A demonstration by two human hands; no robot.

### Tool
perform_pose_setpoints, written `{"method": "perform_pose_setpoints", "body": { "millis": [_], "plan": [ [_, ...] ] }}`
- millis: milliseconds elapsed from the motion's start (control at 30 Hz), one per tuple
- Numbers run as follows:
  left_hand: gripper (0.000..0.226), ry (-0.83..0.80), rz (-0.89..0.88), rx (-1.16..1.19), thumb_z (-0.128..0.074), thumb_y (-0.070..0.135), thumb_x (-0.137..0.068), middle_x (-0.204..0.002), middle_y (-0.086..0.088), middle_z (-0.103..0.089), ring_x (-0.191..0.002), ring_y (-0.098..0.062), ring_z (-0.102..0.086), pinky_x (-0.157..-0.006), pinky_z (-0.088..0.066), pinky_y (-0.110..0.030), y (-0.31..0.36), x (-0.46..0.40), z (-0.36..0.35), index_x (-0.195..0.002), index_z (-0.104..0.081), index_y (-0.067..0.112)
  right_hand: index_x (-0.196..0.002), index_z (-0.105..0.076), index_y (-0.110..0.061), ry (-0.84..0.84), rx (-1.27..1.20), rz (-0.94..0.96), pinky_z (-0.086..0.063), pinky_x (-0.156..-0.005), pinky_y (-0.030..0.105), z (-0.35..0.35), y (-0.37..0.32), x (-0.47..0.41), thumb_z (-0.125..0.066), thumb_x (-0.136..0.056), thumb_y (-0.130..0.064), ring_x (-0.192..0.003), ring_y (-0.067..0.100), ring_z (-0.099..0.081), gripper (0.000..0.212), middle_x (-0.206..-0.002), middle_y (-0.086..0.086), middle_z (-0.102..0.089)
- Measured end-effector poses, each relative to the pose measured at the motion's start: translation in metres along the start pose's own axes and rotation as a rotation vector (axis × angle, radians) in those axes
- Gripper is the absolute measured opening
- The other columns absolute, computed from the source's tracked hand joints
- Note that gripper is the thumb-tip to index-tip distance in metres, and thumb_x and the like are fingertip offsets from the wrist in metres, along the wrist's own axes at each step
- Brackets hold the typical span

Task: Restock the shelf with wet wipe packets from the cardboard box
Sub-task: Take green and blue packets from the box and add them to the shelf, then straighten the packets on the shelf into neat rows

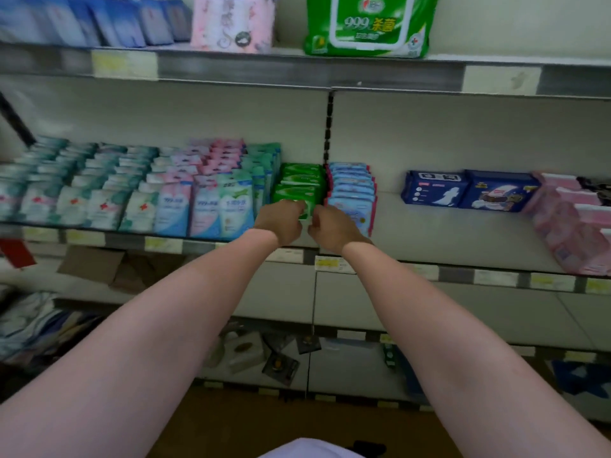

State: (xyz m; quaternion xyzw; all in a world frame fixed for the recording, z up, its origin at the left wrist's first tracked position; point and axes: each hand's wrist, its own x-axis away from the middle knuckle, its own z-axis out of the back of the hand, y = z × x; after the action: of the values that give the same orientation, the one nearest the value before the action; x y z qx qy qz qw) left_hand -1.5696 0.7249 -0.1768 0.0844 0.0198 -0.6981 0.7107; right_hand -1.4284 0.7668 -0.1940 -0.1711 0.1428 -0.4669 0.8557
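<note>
A row of small green wet wipe packets [299,183] stands on the middle shelf [429,233], between teal packets and blue-and-pink packets. My left hand [281,223] and my right hand [334,229] are both at the front of this row. Together they grip the foremost green packet [306,208] from either side, fingers curled round its edges. The packet stands upright at the shelf's front. A cardboard box flap [89,262] shows on the lower left, under the shelf edge.
Rows of teal, white, blue and pink packets [132,193] fill the shelf's left half. Dark blue packs [469,191] and pink packs [575,223] sit to the right, with bare shelf between. A large green wipes pack [367,24] stands on the top shelf. Lower shelves hold assorted goods.
</note>
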Motion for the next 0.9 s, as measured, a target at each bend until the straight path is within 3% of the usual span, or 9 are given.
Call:
{"method": "perform_pose_setpoints", "body": {
  "millis": [200,267,400,667,800,900],
  "plan": [
    [0.036,-0.189,0.163,-0.056,-0.054,0.025,-0.091,-0.129,-0.010,-0.057,-0.115,-0.031,-0.056,-0.088,-0.047,-0.037,-0.094,0.081,0.007,-0.126,-0.051,0.020,-0.107,-0.056,-0.016,-0.144,0.033,0.046,-0.041,-0.078,0.034,-0.050,-0.102,0.006,-0.063,-0.089,-0.024,-0.107,0.033,-0.056,0.021,-0.114,0.015,-0.057],
    [0.035,-0.228,0.215,-0.047,-0.055,0.026,-0.091,-0.129,-0.009,-0.057,-0.115,-0.029,-0.056,-0.087,-0.048,-0.036,-0.130,0.118,0.004,-0.125,-0.051,0.019,-0.099,-0.050,-0.020,-0.214,0.060,0.048,-0.039,-0.076,0.032,-0.076,-0.135,0.013,-0.063,-0.090,-0.025,-0.106,0.030,-0.055,0.017,-0.114,0.011,-0.054],
    [0.019,-0.317,0.357,-0.016,-0.054,0.026,-0.090,-0.113,-0.008,-0.061,-0.102,-0.028,-0.060,-0.075,-0.047,-0.033,-0.191,0.191,-0.008,-0.107,-0.057,0.017,-0.101,-0.051,-0.022,-0.306,0.085,0.124,-0.041,-0.078,0.031,-0.132,-0.198,0.032,-0.061,-0.091,-0.029,-0.100,0.026,-0.053,0.016,-0.109,0.006,-0.052],
    [0.028,-0.396,0.534,0.105,-0.051,0.025,-0.089,-0.111,-0.004,-0.063,-0.094,-0.027,-0.060,-0.071,-0.048,-0.038,-0.283,0.316,-0.041,-0.116,-0.056,0.021,-0.101,-0.050,-0.021,-0.476,0.115,0.283,-0.047,-0.078,0.036,-0.247,-0.302,0.062,-0.060,-0.092,-0.026,-0.096,0.027,-0.055,0.014,-0.100,0.004,-0.050],
    [0.029,-0.390,0.631,0.106,-0.051,0.026,-0.093,-0.110,-0.003,-0.063,-0.090,-0.023,-0.058,-0.074,-0.050,-0.039,-0.323,0.358,-0.043,-0.121,-0.055,0.024,-0.111,-0.053,-0.017,-0.510,0.129,0.381,-0.049,-0.084,0.039,-0.284,-0.352,0.062,-0.060,-0.093,-0.027,-0.099,0.025,-0.052,0.021,-0.108,0.006,-0.052],
    [0.022,-0.382,0.683,0.102,-0.051,0.023,-0.092,-0.106,-0.003,-0.064,-0.086,-0.024,-0.058,-0.072,-0.050,-0.038,-0.351,0.373,-0.044,-0.113,-0.056,0.022,-0.112,-0.053,-0.018,-0.534,0.122,0.417,-0.050,-0.086,0.042,-0.307,-0.382,0.055,-0.060,-0.093,-0.028,-0.102,0.026,-0.052,0.023,-0.110,0.006,-0.052]
  ]
}}
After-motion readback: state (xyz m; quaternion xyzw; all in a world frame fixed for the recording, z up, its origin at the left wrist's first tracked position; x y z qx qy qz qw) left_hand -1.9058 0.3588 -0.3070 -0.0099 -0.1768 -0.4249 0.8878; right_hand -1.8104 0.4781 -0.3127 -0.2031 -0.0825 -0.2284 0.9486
